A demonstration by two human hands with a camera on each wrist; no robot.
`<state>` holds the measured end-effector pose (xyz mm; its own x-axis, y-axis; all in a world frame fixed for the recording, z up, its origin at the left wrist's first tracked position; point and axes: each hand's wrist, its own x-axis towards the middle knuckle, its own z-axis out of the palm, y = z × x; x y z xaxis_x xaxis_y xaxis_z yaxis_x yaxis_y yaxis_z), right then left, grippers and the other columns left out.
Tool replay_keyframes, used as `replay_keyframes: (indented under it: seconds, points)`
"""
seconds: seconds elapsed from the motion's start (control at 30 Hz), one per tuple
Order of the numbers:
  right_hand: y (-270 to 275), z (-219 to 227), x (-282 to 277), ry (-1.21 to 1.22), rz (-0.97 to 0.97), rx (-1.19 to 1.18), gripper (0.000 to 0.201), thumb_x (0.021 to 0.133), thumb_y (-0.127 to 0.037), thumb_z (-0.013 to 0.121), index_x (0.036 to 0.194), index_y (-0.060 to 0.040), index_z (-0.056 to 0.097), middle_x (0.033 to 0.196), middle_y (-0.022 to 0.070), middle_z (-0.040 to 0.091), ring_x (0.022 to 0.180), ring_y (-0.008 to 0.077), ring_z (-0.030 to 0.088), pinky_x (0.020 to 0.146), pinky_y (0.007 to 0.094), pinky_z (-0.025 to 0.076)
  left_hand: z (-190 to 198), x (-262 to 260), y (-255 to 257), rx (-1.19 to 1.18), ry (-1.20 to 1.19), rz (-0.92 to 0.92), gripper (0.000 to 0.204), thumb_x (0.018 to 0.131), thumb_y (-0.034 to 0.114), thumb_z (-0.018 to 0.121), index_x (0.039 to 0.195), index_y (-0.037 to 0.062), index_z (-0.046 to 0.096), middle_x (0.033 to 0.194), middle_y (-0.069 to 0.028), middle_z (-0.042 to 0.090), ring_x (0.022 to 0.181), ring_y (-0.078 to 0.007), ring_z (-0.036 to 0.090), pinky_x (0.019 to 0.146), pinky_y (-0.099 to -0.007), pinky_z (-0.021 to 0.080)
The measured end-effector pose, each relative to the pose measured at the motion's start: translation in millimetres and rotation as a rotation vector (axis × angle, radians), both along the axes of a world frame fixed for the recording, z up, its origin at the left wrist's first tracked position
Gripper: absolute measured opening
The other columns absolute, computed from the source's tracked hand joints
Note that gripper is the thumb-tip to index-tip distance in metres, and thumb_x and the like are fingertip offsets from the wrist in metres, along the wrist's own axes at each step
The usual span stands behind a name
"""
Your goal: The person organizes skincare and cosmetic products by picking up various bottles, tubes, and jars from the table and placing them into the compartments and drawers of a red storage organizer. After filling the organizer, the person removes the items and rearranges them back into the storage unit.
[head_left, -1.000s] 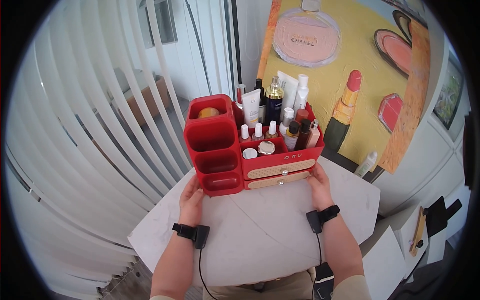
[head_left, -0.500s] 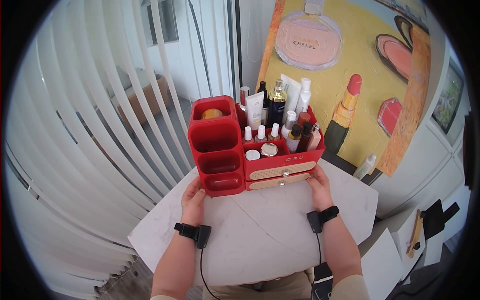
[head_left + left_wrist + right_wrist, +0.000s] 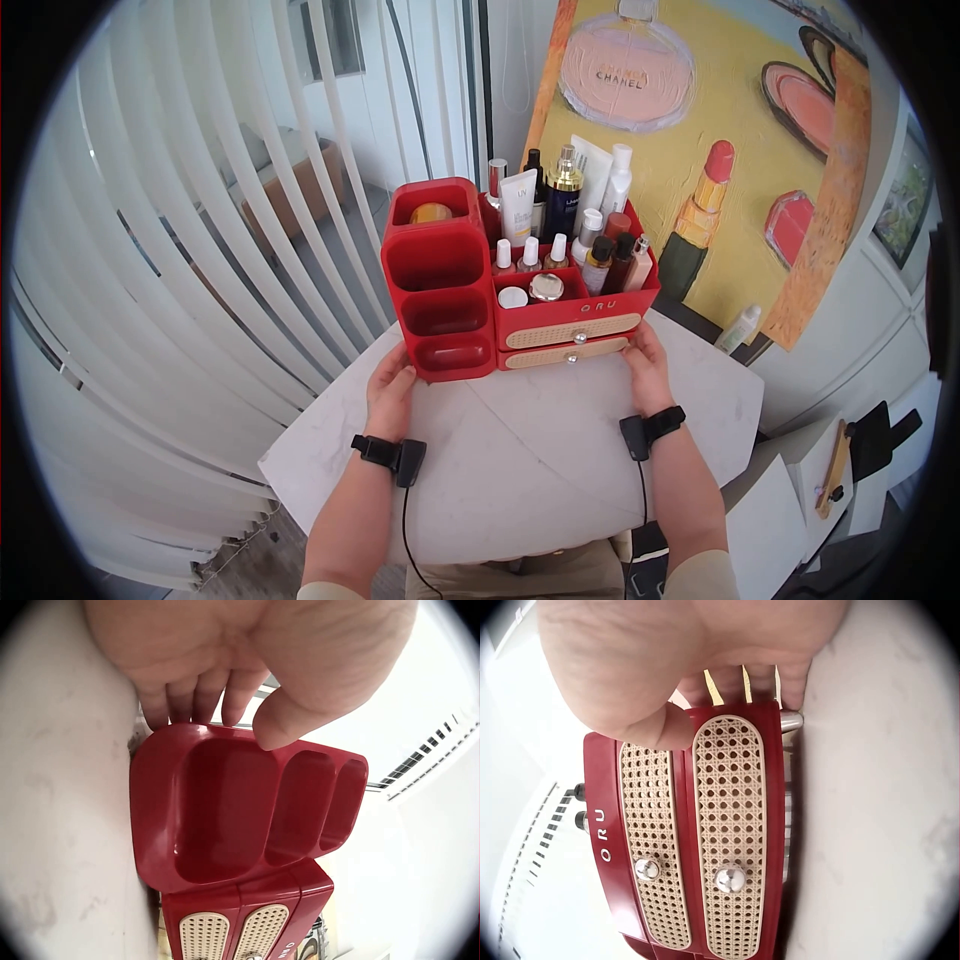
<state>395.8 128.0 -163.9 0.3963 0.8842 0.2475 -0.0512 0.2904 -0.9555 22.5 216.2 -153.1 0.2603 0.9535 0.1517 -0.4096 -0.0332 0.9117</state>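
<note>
You have the red organizer (image 3: 520, 290) gripped at its two lower ends: your left hand (image 3: 392, 385) curls its fingers behind the stepped compartment end with the thumb on the front rim, and your right hand (image 3: 648, 362) wraps round the end by the two woven drawers (image 3: 705, 840), thumb on their fronts. The organizer sits at the far edge of the white surface (image 3: 530, 460), its base on or just above it; you cannot tell which. Your grip is low and the load stands tall: the bottles (image 3: 565, 215) upright in the organizer's back section could topple or spill out if you tilt it. The drawers could slide open toward you if the front dips. Behind the organizer the painting (image 3: 700, 150) stands close, and a push back could knock it.
</note>
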Motion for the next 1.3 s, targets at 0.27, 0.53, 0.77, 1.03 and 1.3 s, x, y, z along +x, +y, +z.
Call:
replay_keyframes:
  seconds: [0.27, 0.53, 0.77, 1.03, 1.3]
  points:
    - [-0.8, 3.0, -0.8, -0.036, -0.001, -0.008, 0.061, 0.085, 0.002, 0.046, 0.145, 0.0001, 0.036, 0.143, 0.0088, 0.048, 0.131, 0.0189, 0.045, 0.110, 0.0325, 0.033, -1.6, -0.2, -0.2, 0.006, 0.004, 0.011, 0.047, 0.090, 0.002, 0.043, 0.137, -0.0026, 0.047, 0.132, -0.0098, 0.056, 0.113, -0.0204, 0.055, 0.094, -0.0375, 0.044]
    - [0.7, -0.8, 1.6, -0.014, -0.009, -0.015, 0.061, 0.085, 0.002, 0.046, 0.145, 0.0005, 0.036, 0.143, 0.0090, 0.049, 0.131, 0.0190, 0.045, 0.110, 0.0325, 0.033, -5.9, -1.0, 3.3, 0.009, -0.011, 0.010, 0.047, 0.091, 0.002, 0.042, 0.137, -0.0032, 0.047, 0.131, -0.0095, 0.057, 0.109, -0.0202, 0.056, 0.091, -0.0378, 0.045]
    - [-1.1, 2.3, -0.1, -0.015, -0.020, -0.021, 0.059, 0.087, 0.000, 0.048, 0.145, 0.0011, 0.036, 0.142, 0.0098, 0.048, 0.131, 0.0197, 0.045, 0.110, 0.0329, 0.033, -3.4, 0.9, 1.4, -0.004, -0.033, 0.014, 0.047, 0.089, 0.001, 0.045, 0.136, -0.0044, 0.047, 0.131, -0.0112, 0.057, 0.110, -0.0206, 0.056, 0.091, -0.0369, 0.046]
    - [-0.7, 2.3, -0.4, -0.009, -0.021, -0.009, 0.057, 0.087, 0.000, 0.048, 0.144, 0.0003, 0.038, 0.140, 0.0102, 0.050, 0.129, 0.0200, 0.047, 0.108, 0.0324, 0.035, -8.3, 0.3, 2.8, -0.003, -0.027, 0.027, 0.045, 0.090, 0.001, 0.042, 0.135, -0.0034, 0.049, 0.128, -0.0104, 0.058, 0.108, -0.0217, 0.057, 0.091, -0.0389, 0.046]
    - [-0.4, 4.7, -0.6, -0.009, -0.050, -0.049, 0.055, 0.089, 0.003, 0.048, 0.143, 0.0005, 0.040, 0.138, 0.0089, 0.051, 0.128, 0.0188, 0.047, 0.109, 0.0322, 0.033, -8.8, -0.5, 4.7, -0.045, -0.053, 0.029, 0.047, 0.089, 0.001, 0.048, 0.135, -0.0050, 0.047, 0.132, -0.0131, 0.056, 0.116, -0.0219, 0.054, 0.096, -0.0369, 0.045]
